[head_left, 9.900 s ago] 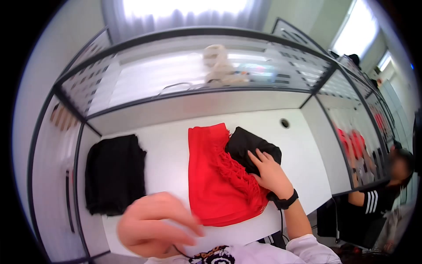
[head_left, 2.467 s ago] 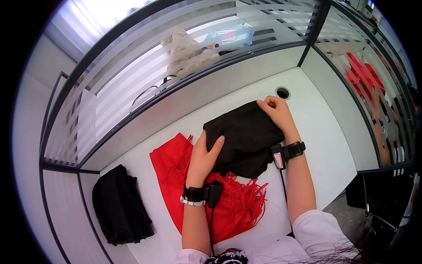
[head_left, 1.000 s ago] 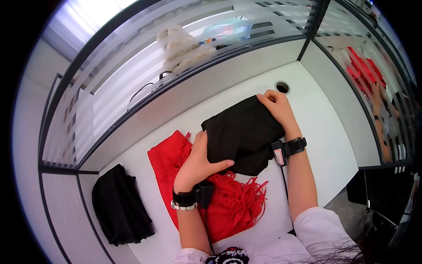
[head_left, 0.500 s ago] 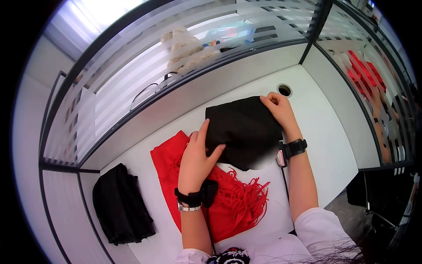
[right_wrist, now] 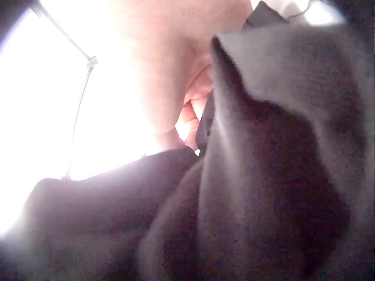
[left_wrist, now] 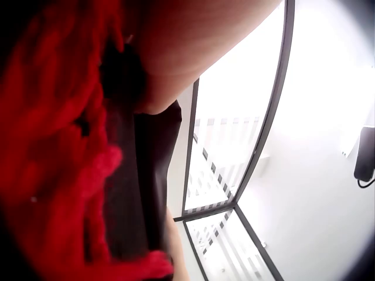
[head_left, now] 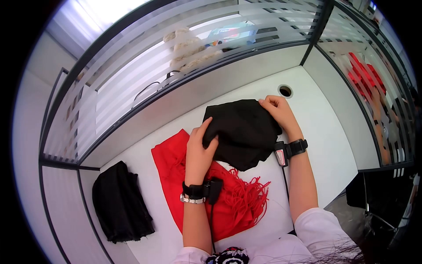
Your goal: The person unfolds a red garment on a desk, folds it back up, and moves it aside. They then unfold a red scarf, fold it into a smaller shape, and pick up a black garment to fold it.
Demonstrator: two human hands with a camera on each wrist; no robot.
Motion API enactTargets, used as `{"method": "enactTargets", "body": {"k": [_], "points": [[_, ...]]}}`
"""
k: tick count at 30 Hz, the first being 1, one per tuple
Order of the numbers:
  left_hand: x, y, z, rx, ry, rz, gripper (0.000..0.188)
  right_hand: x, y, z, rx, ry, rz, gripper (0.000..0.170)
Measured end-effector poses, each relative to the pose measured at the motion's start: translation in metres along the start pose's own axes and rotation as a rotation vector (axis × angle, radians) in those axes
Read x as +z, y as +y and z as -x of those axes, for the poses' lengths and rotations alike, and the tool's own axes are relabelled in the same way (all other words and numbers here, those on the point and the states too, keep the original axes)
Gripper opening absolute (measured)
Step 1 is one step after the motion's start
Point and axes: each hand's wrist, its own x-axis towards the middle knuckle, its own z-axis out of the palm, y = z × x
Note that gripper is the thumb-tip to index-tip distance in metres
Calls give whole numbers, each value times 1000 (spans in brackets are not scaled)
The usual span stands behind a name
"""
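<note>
A dark, folded black cloth (head_left: 241,132) is held between both hands over the right part of the desk. My left hand (head_left: 198,152) grips its left edge, thumb on the near side and fingers along the border. At the far right corner, my right hand (head_left: 280,112) pinches the cloth between thumb and curled fingers. Below and left lies a folded red scarf (head_left: 173,160) with a loose fringe, partly covered by the left arm and the black cloth. In the right wrist view the black cloth (right_wrist: 275,158) hangs in soft folds close to the right hand (right_wrist: 176,76).
A second black folded cloth (head_left: 118,204) with a frayed edge lies at the desk's left. Low panels with striped glass (head_left: 132,83) border the white desk (head_left: 325,141), which has a round cable hole (head_left: 285,91). Cables run down from both wrist cameras.
Earlier the right hand lay flat on the bundled black cloth and the left was apart. Both now hold it, more spread out. In the last second the left hand shifted slightly and the cloth's folds changed.
</note>
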Motion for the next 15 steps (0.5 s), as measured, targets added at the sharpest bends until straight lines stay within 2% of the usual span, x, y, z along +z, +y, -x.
{"method": "enactTargets", "body": {"k": [3, 7, 9, 11, 13, 15], "points": [[-4, -14, 0, -84, 10, 196, 43, 0, 0, -1, 2, 1, 10, 38], [-13, -6, 1, -210, -7, 388, 43, -1, 6, -4, -27, 11, -6, 36], [-10, -15, 1, -152, -6, 387, 47, -1, 10, -6, -34, 12, 3, 36], [-12, -16, 0, -17, -68, 281, 51, 0, 9, -7, -41, 18, -4, 35], [-15, -12, 1, -10, -69, 248, 54, 0, 8, -5, -23, 17, 3, 34], [-17, -11, 1, -107, -110, 264, 56, 0, 6, -5, -31, 20, -20, 33]]}}
